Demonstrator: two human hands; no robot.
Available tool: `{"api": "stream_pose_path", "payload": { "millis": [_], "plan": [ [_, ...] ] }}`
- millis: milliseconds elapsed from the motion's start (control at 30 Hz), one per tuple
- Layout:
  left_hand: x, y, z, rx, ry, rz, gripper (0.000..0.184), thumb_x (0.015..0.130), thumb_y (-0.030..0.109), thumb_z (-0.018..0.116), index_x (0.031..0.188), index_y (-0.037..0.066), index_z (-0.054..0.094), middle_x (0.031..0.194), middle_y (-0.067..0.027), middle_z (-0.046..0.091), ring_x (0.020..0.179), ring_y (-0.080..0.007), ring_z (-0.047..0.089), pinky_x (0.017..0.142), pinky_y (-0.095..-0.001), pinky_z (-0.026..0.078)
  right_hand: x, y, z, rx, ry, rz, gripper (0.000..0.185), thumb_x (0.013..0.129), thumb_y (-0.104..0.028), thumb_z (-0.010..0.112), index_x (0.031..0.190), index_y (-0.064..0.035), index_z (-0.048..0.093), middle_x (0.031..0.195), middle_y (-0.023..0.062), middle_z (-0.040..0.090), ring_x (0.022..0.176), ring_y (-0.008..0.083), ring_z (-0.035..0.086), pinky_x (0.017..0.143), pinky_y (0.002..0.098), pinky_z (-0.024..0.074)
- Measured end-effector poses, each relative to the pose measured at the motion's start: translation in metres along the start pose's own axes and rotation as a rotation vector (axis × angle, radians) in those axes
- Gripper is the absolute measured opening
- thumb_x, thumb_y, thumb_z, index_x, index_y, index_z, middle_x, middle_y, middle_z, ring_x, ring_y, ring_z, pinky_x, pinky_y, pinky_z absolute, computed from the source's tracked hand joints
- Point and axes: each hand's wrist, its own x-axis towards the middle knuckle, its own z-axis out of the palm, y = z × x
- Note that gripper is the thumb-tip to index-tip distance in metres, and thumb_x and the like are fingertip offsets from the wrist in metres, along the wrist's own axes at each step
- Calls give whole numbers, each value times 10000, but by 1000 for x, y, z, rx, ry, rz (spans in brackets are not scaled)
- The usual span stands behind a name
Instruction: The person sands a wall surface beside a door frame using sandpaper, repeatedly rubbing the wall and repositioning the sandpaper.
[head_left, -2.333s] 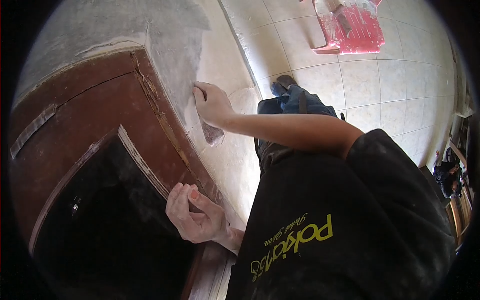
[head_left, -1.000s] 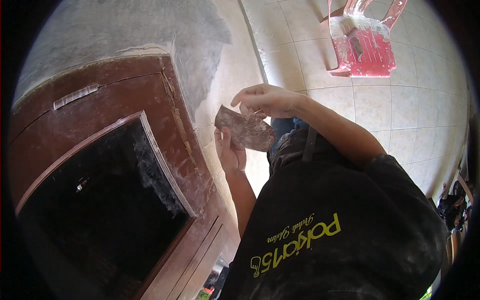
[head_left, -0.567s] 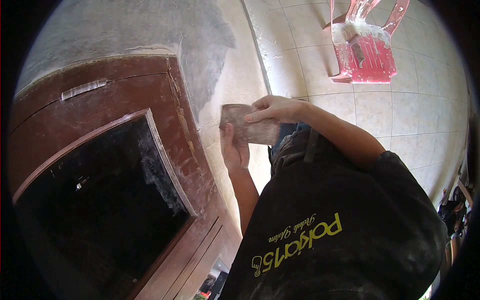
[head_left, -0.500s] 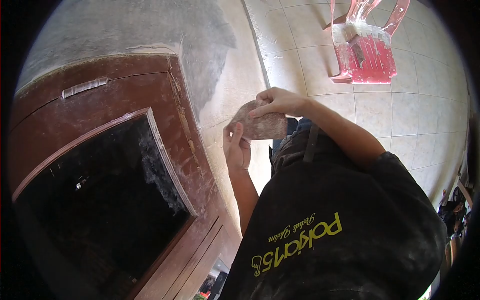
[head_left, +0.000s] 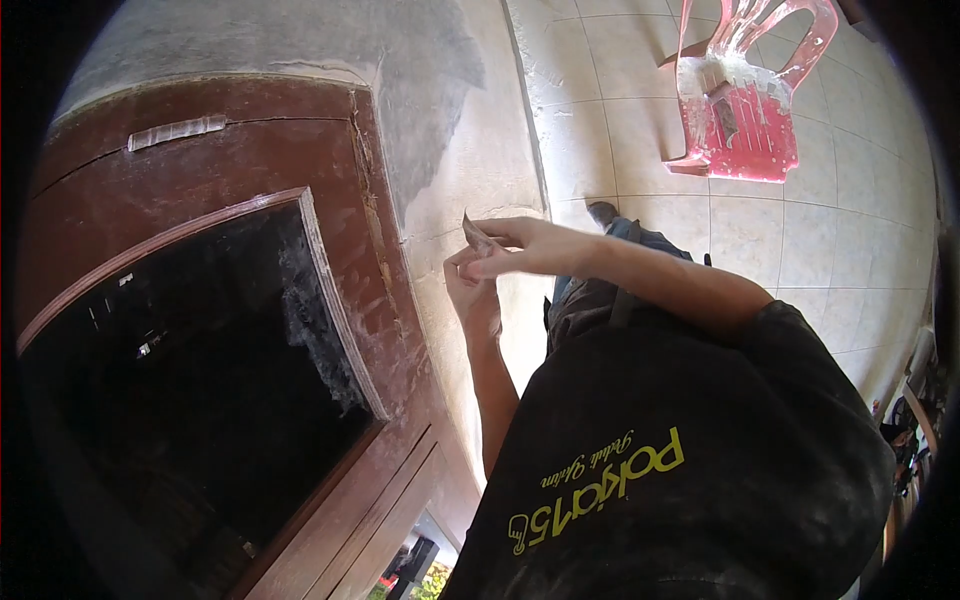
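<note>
A worn, dusty brown piece of sandpaper (head_left: 478, 238) is held between my two hands in front of the wall. It looks bent or seen nearly edge-on, with one pointed corner standing up. My right hand (head_left: 530, 246) reaches across and grips it between thumb and fingers. Below it, my left hand (head_left: 472, 285) has its fingers curled at the lower part of the sheet, partly covered by the right hand.
To the left is a brown wooden door (head_left: 250, 150) with a dark glass pane (head_left: 200, 400). A patchy plastered wall (head_left: 440, 120) adjoins it. A paint-spattered red plastic chair (head_left: 755, 130) stands on the tiled floor (head_left: 745, 235), with a small brownish piece (head_left: 724, 115) on its seat.
The sandpaper was spread broad and flat between both hands; now it is bent or turned edge-on. My right hand has moved left and down, close against the left. The view has shifted slightly.
</note>
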Motion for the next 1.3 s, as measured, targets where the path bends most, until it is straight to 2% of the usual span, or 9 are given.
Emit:
{"api": "stream_pose_path", "payload": {
  "millis": [67, 200, 233, 300, 467, 533, 600, 700, 1300],
  "plan": [
    [-2, 1, 0, -130, -15, -14, 499, 865, 148, 716, 1212, 2, 388, 1155, -193, 575, 1050, -210, 581, 919, -323, 461, -9, -15, 22, -224, 189, 39, 681, 846, -354, 689, 1363, 6, 429, 1242, 154, 588, 1225, 231, 499, 1047, 342, 367],
    [6, 0, -7, -70, -53, 79, 550, 851, 214, 735, 1241, -19, 424, 1156, -166, 585, 1035, -202, 584, 890, -336, 472, 0, -13, 8, 85, 112, 147, 506, 844, -273, 668, 1242, -4, 510, 1007, 101, 625, 888, 142, 597, 744, 287, 494],
    [3, 11, -3, 99, -23, 47, 575, 862, 229, 719, 1280, -18, 411, 1193, -174, 572, 1067, -220, 574, 909, -346, 467, 5, -7, 5, 107, 145, 231, 375, 875, -161, 586, 1207, 1, 522, 871, 56, 604, 704, 94, 545, 603, 255, 457],
    [-6, 42, 4, 437, 41, -14, 626, 885, 258, 689, 1357, -17, 384, 1268, -191, 547, 1131, -255, 555, 947, -365, 456, 10, 8, 4, 184, 213, 185, 321, 889, -113, 528, 1192, -6, 530, 821, 50, 592, 663, 91, 528, 581, 259, 452],
    [-50, 113, 0, 604, -7, 232, 638, 900, 325, 657, 1379, -12, 405, 1320, -164, 529, 1214, -297, 512, 1002, -388, 436, 3, -31, 25, -14, 345, 164, 632, 876, -25, 411, 1486, -81, 255, 994, 179, 614, 580, 124, 500, 527, 286, 472],
    [-74, 143, -7, 620, 96, 371, 629, 897, 331, 661, 1342, -46, 425, 1284, -191, 549, 1195, -299, 529, 1013, -401, 431, 53, 14, 34, -320, 431, -113, 744, 825, 50, 362, 1510, -33, 83, 1396, 305, 352, 1034, 263, 534, 898, 345, 459],
    [-91, 166, -13, 595, 231, 569, 563, 904, 296, 658, 1276, -77, 461, 1205, -219, 587, 1137, -300, 571, 1005, -397, 445, 78, 18, 42, -554, 445, -224, 743, 799, 82, 349, 1491, 20, 87, 1508, 320, 157, 1334, 328, 374, 1111, 375, 324],
    [-97, 184, -45, 861, 388, 911, 371, 944, 182, 600, 1215, -55, 510, 1080, -177, 648, 1013, -252, 636, 911, -337, 536, 80, 2, 64, -330, 344, -100, 766, 759, 118, 350, 1466, 78, 58, 1518, 316, 79, 1453, 352, 2, 1201, 391, 54],
    [-89, 171, -55, 900, 304, 855, 306, 933, 144, 615, 1160, -53, 555, 1072, -184, 647, 1018, -254, 633, 951, -342, 500, 103, 1, 59, -644, 348, -86, 734, 767, 95, 369, 1420, 156, 39, 1481, 362, 129, 1421, 435, 114, 1180, 447, 166]
  ]
}}
